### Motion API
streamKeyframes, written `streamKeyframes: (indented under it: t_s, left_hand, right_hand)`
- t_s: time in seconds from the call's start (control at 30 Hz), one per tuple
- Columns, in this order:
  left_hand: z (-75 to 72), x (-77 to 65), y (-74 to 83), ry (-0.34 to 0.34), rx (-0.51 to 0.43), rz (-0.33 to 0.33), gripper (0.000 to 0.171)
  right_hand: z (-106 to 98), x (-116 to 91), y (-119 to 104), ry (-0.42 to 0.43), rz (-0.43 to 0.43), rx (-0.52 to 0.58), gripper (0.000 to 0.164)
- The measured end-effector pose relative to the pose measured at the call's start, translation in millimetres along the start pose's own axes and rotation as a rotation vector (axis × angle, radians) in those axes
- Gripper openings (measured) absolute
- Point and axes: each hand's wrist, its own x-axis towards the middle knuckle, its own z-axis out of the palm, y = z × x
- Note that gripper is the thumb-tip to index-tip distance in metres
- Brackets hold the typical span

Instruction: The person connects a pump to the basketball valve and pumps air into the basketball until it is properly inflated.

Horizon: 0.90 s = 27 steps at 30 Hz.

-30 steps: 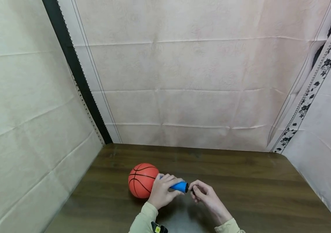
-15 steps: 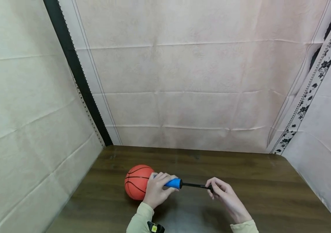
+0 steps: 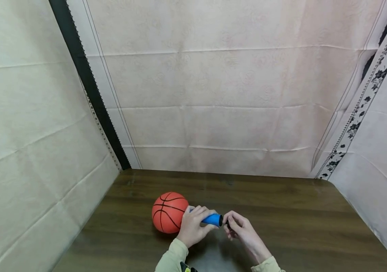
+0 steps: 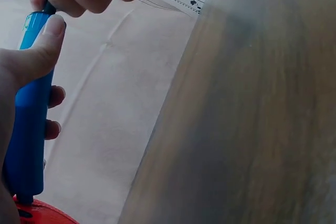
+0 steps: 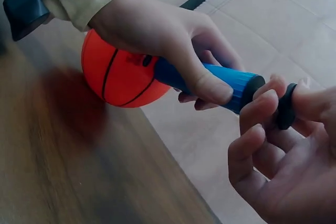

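An orange-red basketball (image 3: pixel 167 213) with black lines rests on the table. My left hand (image 3: pixel 193 226) grips the blue barrel of a hand pump (image 3: pixel 213 219), thumb along one side and fingers curled round the other. The pump's narrow end meets the ball in the left wrist view, where part of the red ball (image 4: pixel 50 213) shows at the bottom. At the opposite end, my right hand (image 3: pixel 242 232) pinches the black handle (image 5: pixel 286 107) between thumb and fingers. The handle sits close to the barrel, with the rod mostly out of sight.
A brown wood-grain table (image 3: pixel 299 219) lies under the hands. Pale cloth (image 3: pixel 214 94) hangs behind and at both sides, with a black strip (image 3: pixel 91 87) at the left and a floral border at the right.
The right hand drew the handle out to the right, baring the black rod, then brought it back to the barrel. The ball and left hand shifted slightly left, then right again.
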Motion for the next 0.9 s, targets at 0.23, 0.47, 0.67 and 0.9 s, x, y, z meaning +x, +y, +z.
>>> streamKeyframes:
  t_s: [0.23,0.47,0.67,0.9]
  left_hand:
    - [-7.7,-1.8,-7.1,0.03,-0.018,0.028,0.044]
    - [-24.8,-1.2,-17.7,0.099,0.028,-0.043,0.045]
    - [-30.1,-1.2,-20.1,0.099,0.049,-0.071,0.043]
    - [-18.3,0.5,-8.7,0.096,0.093,-0.051,0.042]
  right_hand:
    - [-2,-1,-9,-0.019,0.072,-0.069,0.036]
    - [-23,-15,-26,0.043,0.014,-0.067,0.032]
    - [-36,-25,-29,0.057,-0.036,-0.006,0.023]
    - [-22,-12,-12,-0.024,-0.053,0.046,0.023]
